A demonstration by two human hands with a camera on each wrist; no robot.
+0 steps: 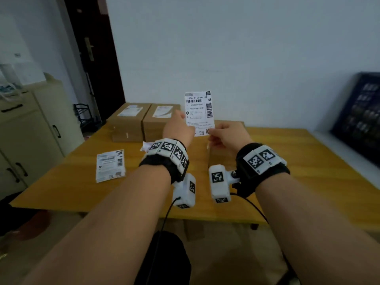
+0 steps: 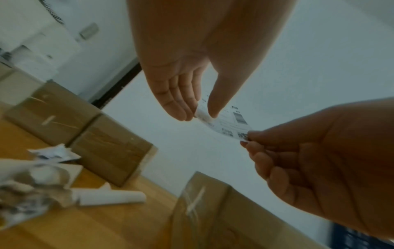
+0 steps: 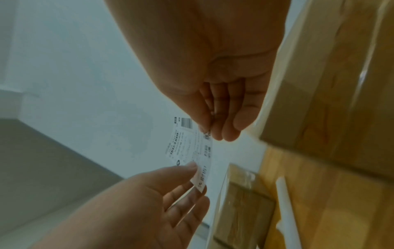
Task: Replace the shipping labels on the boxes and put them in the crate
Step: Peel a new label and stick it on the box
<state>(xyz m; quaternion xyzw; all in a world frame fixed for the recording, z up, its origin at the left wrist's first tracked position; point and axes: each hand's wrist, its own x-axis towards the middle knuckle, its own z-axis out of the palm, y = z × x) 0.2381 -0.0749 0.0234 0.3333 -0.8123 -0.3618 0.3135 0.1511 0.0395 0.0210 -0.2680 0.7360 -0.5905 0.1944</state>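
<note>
While the shipping label (image 1: 199, 112) stands upright in the air above the wooden table (image 1: 287, 161), we note in the head view that the left hand (image 1: 179, 128) pinches its lower left edge and the right hand (image 1: 227, 135) pinches its lower right corner. Two cardboard boxes (image 1: 144, 120) sit side by side toward the table's far left, each with a label on top. A third box (image 1: 226, 157) lies on the table beneath the right hand, mostly hidden by it. A stack of loose labels (image 1: 110, 165) lies on the table nearer its left edge, and a crumpled paper scrap (image 1: 146, 145) sits between that stack and the two boxes. A dark blue crate (image 1: 357, 116) leans against the wall just off the table's right side.

From the left wrist view, the left hand (image 2: 187, 80) has its thumb on one face of the label (image 2: 228, 123) and its fingers behind; the right hand (image 2: 309, 160) grips the opposite corner with curled fingers. On the table below lie torn paper (image 2: 53, 153) and a white paper roll (image 2: 110, 198), near the two boxes (image 2: 85, 131).

From the right wrist view, the right hand (image 3: 215, 87) nips the label (image 3: 192, 151) between thumb and fingertips, and the left hand (image 3: 160, 202) holds its far end. Blur hides finer detail.
</note>
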